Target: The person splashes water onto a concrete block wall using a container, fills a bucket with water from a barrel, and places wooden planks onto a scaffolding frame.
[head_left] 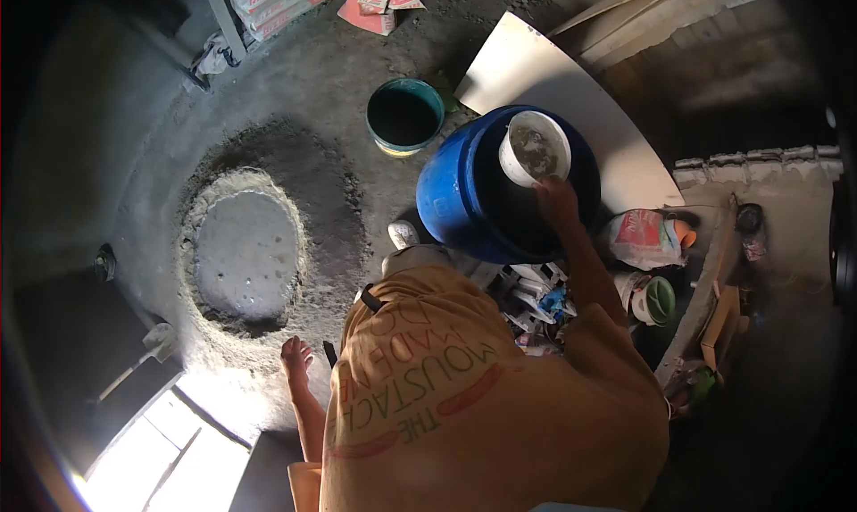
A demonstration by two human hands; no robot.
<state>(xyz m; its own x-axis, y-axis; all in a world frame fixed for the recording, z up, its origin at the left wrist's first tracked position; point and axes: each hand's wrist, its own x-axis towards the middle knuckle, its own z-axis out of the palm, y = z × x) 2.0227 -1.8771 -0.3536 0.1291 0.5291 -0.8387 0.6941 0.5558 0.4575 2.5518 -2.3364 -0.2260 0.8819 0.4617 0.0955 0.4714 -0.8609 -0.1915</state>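
Observation:
My right hand [557, 201] grips the near rim of a small white bucket [515, 166] over the mouth of a large blue barrel [451, 186]. Murky water shows inside the bucket. My left hand [296, 358] hangs free at my side with fingers loosely bent and apart, holding nothing. Closest to it is a ring of grey sand and cement mix [192, 280], with a pool of grey water [248, 253] in its middle. A dark green bucket [406, 148] stands on the floor left of the barrel; its inside is in shadow.
Cement sacks [281, 8] are stacked at the back, and a torn sack [368, 12] lies nearby. A pale board [616, 141] lies behind the barrel. Right of me are a red-and-white sack [641, 238], a green-and-white container [659, 302] and wood pieces. A shovel [159, 342] lies left.

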